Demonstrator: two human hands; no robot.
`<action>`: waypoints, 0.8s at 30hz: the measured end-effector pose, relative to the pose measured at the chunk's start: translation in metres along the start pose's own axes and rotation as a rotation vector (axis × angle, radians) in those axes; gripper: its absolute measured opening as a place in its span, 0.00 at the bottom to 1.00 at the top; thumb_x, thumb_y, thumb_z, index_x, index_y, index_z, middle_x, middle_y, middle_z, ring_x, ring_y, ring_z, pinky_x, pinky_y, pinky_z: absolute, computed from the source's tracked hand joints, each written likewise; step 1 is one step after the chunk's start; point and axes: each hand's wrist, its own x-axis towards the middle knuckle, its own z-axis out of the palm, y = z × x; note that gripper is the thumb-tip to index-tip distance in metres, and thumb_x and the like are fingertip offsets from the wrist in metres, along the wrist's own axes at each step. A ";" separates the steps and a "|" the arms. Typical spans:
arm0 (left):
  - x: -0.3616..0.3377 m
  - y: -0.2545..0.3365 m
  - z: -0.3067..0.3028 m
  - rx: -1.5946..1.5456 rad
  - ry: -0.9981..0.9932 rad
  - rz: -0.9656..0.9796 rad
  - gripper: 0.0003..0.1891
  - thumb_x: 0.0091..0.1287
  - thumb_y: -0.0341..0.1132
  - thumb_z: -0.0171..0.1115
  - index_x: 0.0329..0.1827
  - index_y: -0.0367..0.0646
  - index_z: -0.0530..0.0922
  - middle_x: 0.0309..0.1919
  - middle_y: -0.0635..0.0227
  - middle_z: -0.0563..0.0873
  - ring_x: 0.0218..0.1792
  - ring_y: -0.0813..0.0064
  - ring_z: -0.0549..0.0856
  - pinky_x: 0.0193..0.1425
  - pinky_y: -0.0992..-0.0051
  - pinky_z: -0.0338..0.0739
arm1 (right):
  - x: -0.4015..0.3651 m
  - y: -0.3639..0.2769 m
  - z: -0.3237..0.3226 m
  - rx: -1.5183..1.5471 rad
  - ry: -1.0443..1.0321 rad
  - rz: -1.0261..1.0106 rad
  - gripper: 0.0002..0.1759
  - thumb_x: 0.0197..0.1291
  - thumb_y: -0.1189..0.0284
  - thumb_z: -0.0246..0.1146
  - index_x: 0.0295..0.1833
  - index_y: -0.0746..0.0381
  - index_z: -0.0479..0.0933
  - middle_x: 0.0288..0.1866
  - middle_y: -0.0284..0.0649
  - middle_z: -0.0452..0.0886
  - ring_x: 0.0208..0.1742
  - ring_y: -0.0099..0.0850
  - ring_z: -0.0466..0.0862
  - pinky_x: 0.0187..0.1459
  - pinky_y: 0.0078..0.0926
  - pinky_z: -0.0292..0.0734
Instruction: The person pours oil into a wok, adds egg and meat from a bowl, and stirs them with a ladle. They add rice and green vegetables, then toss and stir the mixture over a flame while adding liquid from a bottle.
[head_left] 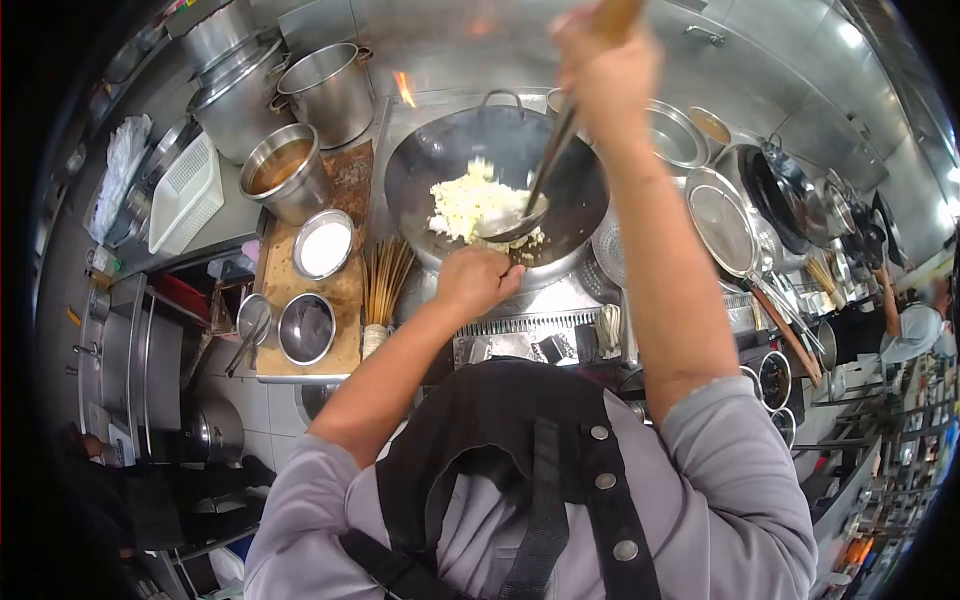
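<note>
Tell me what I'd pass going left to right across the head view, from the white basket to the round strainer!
White basket, pot of brown liquid, bundle of thin sticks, pale yellow food, the person's right hand, round mesh strainer.

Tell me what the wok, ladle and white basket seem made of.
Wok: probably iron or steel, dark and dull. Ladle: likely metal, greyish with a dull sheen; its blurred brown handle end may be wood. White basket: probably moulded plastic, matte, judging by its even colour and regular perforations.
</note>
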 end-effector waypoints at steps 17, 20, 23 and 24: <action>-0.055 0.023 -0.008 0.050 -0.272 -0.079 0.22 0.66 0.49 0.64 0.18 0.44 0.79 0.21 0.58 0.83 0.26 0.55 0.84 0.31 0.55 0.78 | 0.026 0.030 -0.008 0.106 0.125 0.042 0.07 0.60 0.75 0.70 0.37 0.63 0.77 0.22 0.32 0.78 0.18 0.21 0.77 0.22 0.22 0.72; -0.043 0.017 -0.017 0.056 -0.253 -0.013 0.21 0.65 0.49 0.64 0.18 0.45 0.79 0.21 0.61 0.83 0.26 0.57 0.84 0.31 0.57 0.78 | 0.042 -0.046 -0.009 0.157 0.170 -0.163 0.08 0.64 0.77 0.67 0.45 0.63 0.74 0.20 0.28 0.71 0.13 0.19 0.68 0.15 0.20 0.64; -0.012 -0.010 -0.001 0.070 0.002 -0.032 0.20 0.66 0.47 0.66 0.19 0.45 0.78 0.20 0.63 0.80 0.27 0.57 0.82 0.35 0.55 0.77 | 0.050 -0.055 -0.024 0.327 0.039 -0.271 0.08 0.63 0.76 0.68 0.41 0.62 0.74 0.19 0.28 0.71 0.13 0.20 0.68 0.15 0.21 0.63; -0.001 -0.017 0.007 0.067 0.117 -0.035 0.21 0.66 0.46 0.67 0.18 0.44 0.75 0.20 0.62 0.79 0.27 0.56 0.82 0.36 0.54 0.76 | 0.049 -0.046 -0.021 0.332 0.030 -0.274 0.08 0.63 0.76 0.68 0.41 0.62 0.74 0.19 0.28 0.71 0.13 0.20 0.68 0.15 0.21 0.63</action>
